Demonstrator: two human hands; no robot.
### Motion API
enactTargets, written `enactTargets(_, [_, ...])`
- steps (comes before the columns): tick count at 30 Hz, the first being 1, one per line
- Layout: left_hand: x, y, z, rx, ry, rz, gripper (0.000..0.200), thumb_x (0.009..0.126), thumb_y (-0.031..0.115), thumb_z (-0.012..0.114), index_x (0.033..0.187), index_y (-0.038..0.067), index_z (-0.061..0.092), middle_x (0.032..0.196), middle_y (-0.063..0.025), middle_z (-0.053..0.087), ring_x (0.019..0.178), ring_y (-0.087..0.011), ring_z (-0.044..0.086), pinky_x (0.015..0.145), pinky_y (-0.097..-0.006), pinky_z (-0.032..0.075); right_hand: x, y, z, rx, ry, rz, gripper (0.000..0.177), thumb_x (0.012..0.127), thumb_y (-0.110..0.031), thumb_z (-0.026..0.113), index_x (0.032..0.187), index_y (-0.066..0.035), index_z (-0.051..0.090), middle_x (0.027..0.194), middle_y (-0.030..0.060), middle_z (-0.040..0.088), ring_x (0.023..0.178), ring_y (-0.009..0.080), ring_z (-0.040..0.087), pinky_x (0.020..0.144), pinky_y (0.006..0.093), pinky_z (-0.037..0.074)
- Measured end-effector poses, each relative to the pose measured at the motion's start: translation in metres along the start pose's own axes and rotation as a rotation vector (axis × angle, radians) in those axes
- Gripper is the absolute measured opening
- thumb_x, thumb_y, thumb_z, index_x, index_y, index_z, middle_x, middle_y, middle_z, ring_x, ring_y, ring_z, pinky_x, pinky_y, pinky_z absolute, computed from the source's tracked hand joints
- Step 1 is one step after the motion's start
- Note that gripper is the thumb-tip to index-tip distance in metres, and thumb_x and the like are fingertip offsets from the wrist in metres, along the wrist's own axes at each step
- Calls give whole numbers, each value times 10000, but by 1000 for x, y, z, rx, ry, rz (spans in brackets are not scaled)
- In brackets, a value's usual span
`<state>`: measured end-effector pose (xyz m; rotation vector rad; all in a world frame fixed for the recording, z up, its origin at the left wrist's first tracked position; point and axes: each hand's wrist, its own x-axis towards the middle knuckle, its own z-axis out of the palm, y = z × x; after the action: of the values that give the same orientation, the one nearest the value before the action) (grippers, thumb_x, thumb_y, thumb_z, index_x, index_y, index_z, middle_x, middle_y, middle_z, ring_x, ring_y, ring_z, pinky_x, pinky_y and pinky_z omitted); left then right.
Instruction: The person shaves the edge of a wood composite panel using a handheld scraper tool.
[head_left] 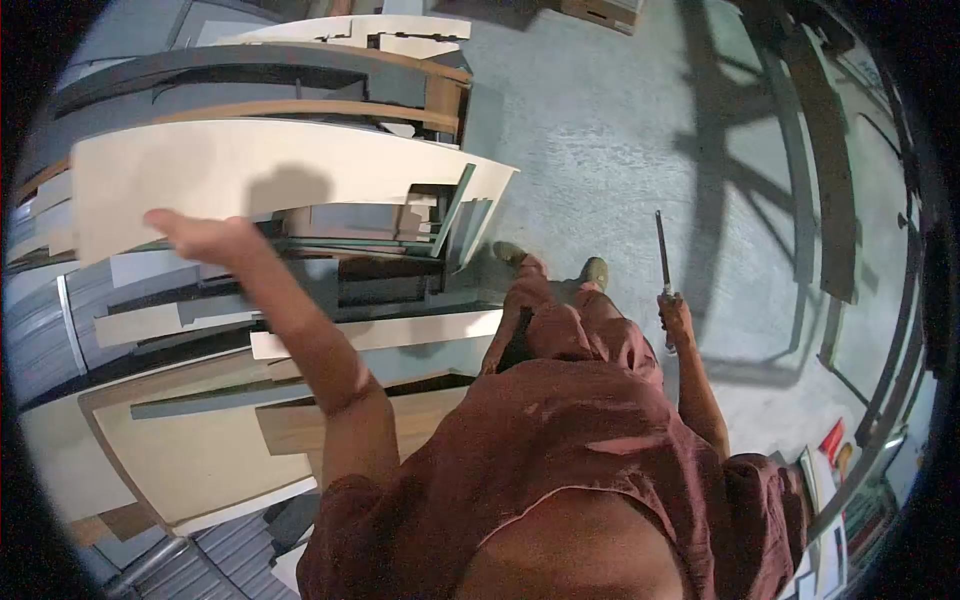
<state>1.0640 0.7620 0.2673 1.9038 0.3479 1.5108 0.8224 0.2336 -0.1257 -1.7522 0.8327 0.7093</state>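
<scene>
A long cream board (330, 160) lies across the upper left, over a stack of other panels. My left hand (210, 238) is at its lower edge, thumb over the pale face; the other fingers are mostly hidden and look closed around the edge. On my right side, away from the stack, my right hand (677, 320) is wrapped round the handle of a long, thin, dark-bladed tool (663, 250). The blade points forward over the floor. What kind of tool it is, I cannot make out.
Mixed boards and offcuts fill the left, including a wood-toned piece (290, 430) and a narrow cream strip (400, 332). Grey concrete floor (590, 130) lies ahead, with a cardboard box (603, 12) at the top. A long brown beam (828, 170) stands at right.
</scene>
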Motion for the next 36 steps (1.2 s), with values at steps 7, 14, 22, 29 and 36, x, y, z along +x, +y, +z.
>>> enactTargets(7, [-108,16,31,-32,-131,-269,727,868,510,382,1113,-174,397,1107,-288,447,985,-268,466,881,-402,374,-29,18,-49,77,122,-34,276,812,-310,564,908,-65,484,585,-10,466,479,77,432,408,240,370])
enactTargets(14, [-125,-19,28,-378,5,-460,661,794,477,556,1120,-85,434,1119,-192,469,1017,-254,498,855,-376,422,-32,-61,-14,131,-70,-275,302,843,-293,527,994,-36,475,603,-9,436,501,76,421,431,235,361])
enactTargets(22, [-80,51,-20,-524,-91,-399,387,824,312,578,998,-31,534,984,-101,563,925,-189,549,767,-302,455,-134,-285,50,-164,-121,-1012,449,841,-160,530,1262,-149,373,947,214,578,781,333,592,681,383,464])
enactTargets(29, [-85,63,-52,-470,-495,-383,268,837,187,569,1019,-3,520,945,-63,561,842,-127,516,746,-253,420,-260,-403,14,-560,-16,-1569,509,764,-33,537,1230,-208,432,787,105,532,633,265,551,609,360,482])
enactTargets(36, [-101,93,-40,-303,-544,-340,332,858,204,548,1056,-48,458,998,-104,539,900,-144,489,801,-263,390,-296,-422,11,-928,207,-1733,612,664,4,511,1222,-243,464,760,57,429,659,199,506,560,325,454])
